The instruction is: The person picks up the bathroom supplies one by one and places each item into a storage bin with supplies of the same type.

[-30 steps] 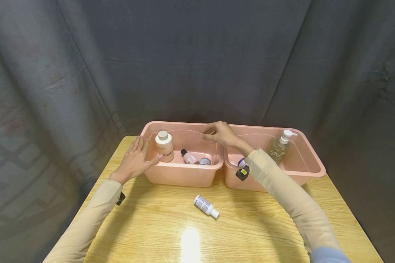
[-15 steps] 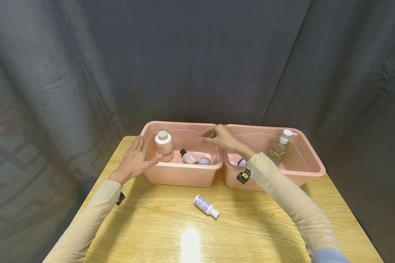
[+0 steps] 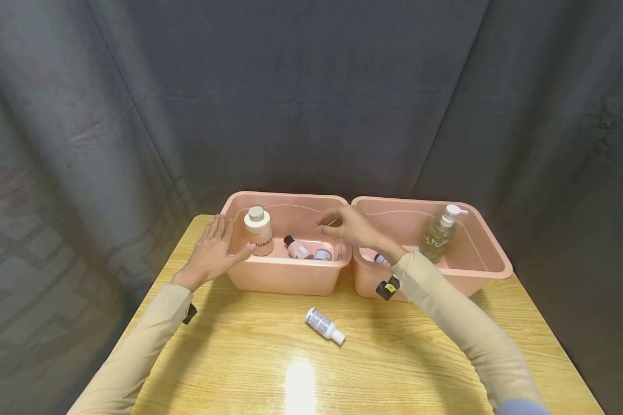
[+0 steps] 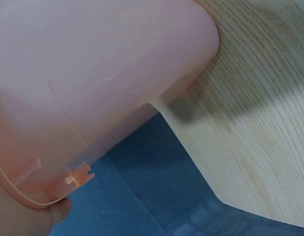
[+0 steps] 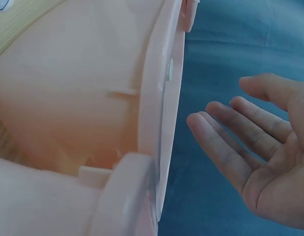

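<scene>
Dark curtain [image 3: 311,86], wooden table [image 3: 394,369], left hand [image 3: 210,253] flat against pink bin [image 3: 285,274], right hand [image 3: 350,227] fingers relaxed.

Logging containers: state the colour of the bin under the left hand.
Pink, clearest in the head view: the left bin.

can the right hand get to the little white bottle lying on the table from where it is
Probably yes. The right hand hovers open over the left bin, holding nothing, and the small white bottle lies alone on the bare table in front of the bins, nothing covering it.
</scene>
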The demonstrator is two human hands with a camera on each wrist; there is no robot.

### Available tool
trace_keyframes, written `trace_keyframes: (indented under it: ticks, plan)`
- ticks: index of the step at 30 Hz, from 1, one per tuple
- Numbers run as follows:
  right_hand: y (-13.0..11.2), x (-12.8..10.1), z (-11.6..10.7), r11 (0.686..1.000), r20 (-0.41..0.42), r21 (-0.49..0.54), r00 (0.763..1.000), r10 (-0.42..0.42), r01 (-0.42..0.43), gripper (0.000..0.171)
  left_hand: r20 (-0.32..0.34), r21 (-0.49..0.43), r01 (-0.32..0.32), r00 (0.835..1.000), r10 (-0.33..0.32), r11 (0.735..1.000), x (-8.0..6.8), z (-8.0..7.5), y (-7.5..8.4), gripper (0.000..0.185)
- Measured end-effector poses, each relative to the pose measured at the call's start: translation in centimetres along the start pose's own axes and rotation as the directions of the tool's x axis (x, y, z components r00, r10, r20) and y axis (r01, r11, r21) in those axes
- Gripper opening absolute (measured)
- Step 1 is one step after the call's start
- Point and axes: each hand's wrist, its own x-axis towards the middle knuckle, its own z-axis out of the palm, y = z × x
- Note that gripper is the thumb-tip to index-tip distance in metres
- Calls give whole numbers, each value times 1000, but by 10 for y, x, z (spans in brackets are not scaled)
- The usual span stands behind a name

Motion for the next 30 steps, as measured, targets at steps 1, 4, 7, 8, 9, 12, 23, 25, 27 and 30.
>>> trace_keyframes:
  ticks: [1,4,7,8,9,12,23,25,27,30]
  plan:
    - [0,-1,1,1000,3,3,1000,-4,4,23,0,2,-2,1000,2,1000,0,0,0,105]
    - [0,-4,3,1000,13,14,1000,-12,12,23,0,3,1,1000,-1,1000,0,0,-1,105]
    - [-1,-7,5,1000,24,26,1000,-14,13,23,-2,4,-2,1000,2,1000,0,0,-1,105]
    - [-1,-8,5,999,26,29,999,-18,18,23,-4,5,-1,1000,1,1000,0,0,-1,105]
    - [-1,-9,6,999,25,31,999,-20,20,22,-5,5,-2,1000,2,1000,0,0,0,105]
    - [-1,-13,8,999,21,45,999,-25,24,20,-6,7,-3,1000,3,1000,0,0,0,105]
    - [3,-26,14,993,7,63,995,-103,103,20,-15,-5,1,1000,-1,1000,0,0,0,105]
    - [1,-28,14,990,2,58,992,-127,127,19,-18,-10,4,1000,-4,1000,0,0,1,105]
    - [0,-30,14,989,-4,61,990,-138,138,18,-20,-12,1,1000,-1,1000,-1,0,1,105]
    - [-3,-35,15,988,-1,76,991,-137,137,18,-21,-9,-1,1000,1,1000,-1,1,0,105]
